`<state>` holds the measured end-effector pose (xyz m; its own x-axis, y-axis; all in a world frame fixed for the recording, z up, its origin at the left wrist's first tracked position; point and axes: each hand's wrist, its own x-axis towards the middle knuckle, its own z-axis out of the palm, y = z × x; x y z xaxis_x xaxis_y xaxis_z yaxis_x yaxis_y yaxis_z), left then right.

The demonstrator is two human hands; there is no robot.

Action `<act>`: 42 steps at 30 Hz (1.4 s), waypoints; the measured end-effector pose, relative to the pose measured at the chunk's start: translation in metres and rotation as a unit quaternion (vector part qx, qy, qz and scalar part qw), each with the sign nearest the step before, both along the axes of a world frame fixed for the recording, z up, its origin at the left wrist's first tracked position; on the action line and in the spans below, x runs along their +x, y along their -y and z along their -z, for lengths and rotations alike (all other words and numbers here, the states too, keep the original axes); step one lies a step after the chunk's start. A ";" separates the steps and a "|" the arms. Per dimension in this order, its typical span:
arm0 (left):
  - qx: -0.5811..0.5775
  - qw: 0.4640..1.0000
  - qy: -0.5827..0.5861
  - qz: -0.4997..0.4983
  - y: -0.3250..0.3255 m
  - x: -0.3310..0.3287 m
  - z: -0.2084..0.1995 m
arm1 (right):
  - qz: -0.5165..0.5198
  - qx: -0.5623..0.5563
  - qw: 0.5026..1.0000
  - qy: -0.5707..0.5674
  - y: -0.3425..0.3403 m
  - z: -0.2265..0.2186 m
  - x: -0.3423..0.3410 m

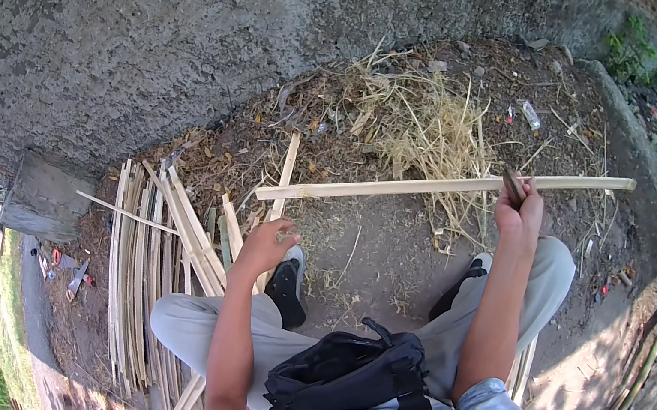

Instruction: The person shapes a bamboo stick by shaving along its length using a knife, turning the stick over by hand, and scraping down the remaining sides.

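Note:
A long pale bamboo strip (418, 187) slants across the ground ahead of me, its left end lying over another bamboo strip (288, 165). My right hand (522, 210) is closed around a short dark brown tool (513, 186), which looks like a knife seen nearly end-on. The long strip passes at these same fingers, and the hand seems to grip it too. Beyond the left shoe, my left hand (262, 248) is curled, with a small wisp of pale shavings (286, 236) at its fingers. It is apart from the long strip.
Many split bamboo strips (137, 286) lie bundled by my left knee. A heap of curly shavings (437, 128) sits ahead, before a rough grey wall (203, 19). A concrete curb (643, 145) runs along the right, with green poles (640, 370) nearer me.

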<state>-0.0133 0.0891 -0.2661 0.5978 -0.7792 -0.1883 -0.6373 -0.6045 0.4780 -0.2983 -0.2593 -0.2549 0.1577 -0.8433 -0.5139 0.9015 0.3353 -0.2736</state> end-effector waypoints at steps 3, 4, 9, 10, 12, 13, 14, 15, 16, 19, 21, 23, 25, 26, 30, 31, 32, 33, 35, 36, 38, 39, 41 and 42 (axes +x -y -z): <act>0.015 0.989 -0.144 0.004 0.006 -0.010 0.011 | -0.003 0.006 1.000 0.007 -0.008 -0.004 0.007; -0.018 0.977 -0.213 0.009 0.008 -0.013 0.012 | -0.010 0.013 1.000 0.014 -0.011 -0.007 0.011; -0.171 0.915 -0.364 -0.030 0.022 -0.018 0.019 | -0.036 0.050 0.998 -0.028 -0.041 -0.028 0.038; -0.205 0.879 -0.426 -0.060 0.025 -0.019 0.014 | -0.079 0.043 0.996 -0.023 -0.043 -0.024 0.041; -0.237 0.838 -0.484 -0.090 0.029 -0.019 0.008 | -0.122 0.035 0.992 -0.016 -0.046 -0.015 0.044; -0.287 0.803 -0.510 -0.109 0.028 -0.017 0.006 | -0.159 0.016 0.987 0.017 -0.048 -0.009 0.045; -0.336 0.765 -0.535 -0.128 0.029 -0.015 0.003 | -0.195 -0.004 0.980 0.050 -0.049 -0.005 0.046; -0.373 0.744 -0.535 -0.148 0.026 -0.012 0.000 | -0.199 0.012 0.980 0.026 -0.055 -0.012 0.054; -0.373 0.744 -0.534 -0.147 0.024 -0.008 0.001 | -0.199 0.011 0.980 0.027 -0.061 -0.014 0.060; -0.470 0.727 -0.481 -0.141 0.019 0.000 0.001 | -0.213 0.036 0.976 0.002 -0.071 -0.013 0.068; -0.496 0.708 -0.481 -0.143 0.017 0.001 -0.003 | -0.216 0.035 0.976 -0.007 -0.081 -0.018 0.071; -0.539 0.680 -0.479 -0.131 0.016 0.000 -0.007 | -0.215 0.028 0.976 -0.027 -0.086 -0.012 0.076; -0.556 0.666 -0.482 -0.124 0.014 0.001 -0.012 | -0.231 0.030 0.972 -0.019 -0.088 -0.003 0.080; -0.572 0.652 -0.484 -0.117 0.013 0.001 -0.014 | -0.247 0.033 0.968 -0.012 -0.090 0.002 0.081; -0.603 0.634 -0.472 -0.105 0.008 0.001 -0.022 | -0.285 0.032 0.956 -0.063 -0.112 0.002 0.090; -0.614 0.635 -0.457 -0.106 0.006 0.003 -0.025 | -0.291 0.047 0.954 -0.056 -0.116 0.005 0.092; -0.625 0.635 -0.441 -0.105 0.005 0.004 -0.029 | -0.290 0.048 0.954 -0.053 -0.120 0.010 0.093; -0.623 0.638 -0.439 -0.104 0.002 0.008 -0.033 | -0.308 0.054 0.948 -0.059 -0.126 0.010 0.096; -0.654 0.639 -0.390 -0.103 -0.006 0.015 -0.042 | -0.340 0.057 0.936 -0.075 -0.140 0.007 0.099; -0.671 0.638 -0.364 -0.100 -0.008 0.017 -0.049 | -0.339 0.056 0.937 -0.069 -0.145 0.009 0.101; -0.669 0.655 -0.342 -0.082 0.004 0.008 -0.076 | -0.377 0.053 0.924 -0.044 -0.147 0.027 0.103; -0.682 0.664 -0.302 -0.057 0.007 0.005 -0.091 | -0.396 0.052 0.917 -0.023 -0.148 0.035 0.105; -0.702 0.672 -0.233 -0.037 0.014 -0.007 -0.122 | -0.422 0.047 0.905 -0.022 -0.161 0.032 0.109; -0.702 0.675 -0.225 -0.038 0.022 -0.014 -0.138 | -0.447 0.040 0.893 -0.025 -0.167 0.030 0.110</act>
<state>-0.0272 0.0673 -0.1278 0.7747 -0.3487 0.5276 -0.2292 0.6227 0.7481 -0.1884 -0.0923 -0.2847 0.7246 -0.3528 -0.5921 0.2512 0.9352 -0.2498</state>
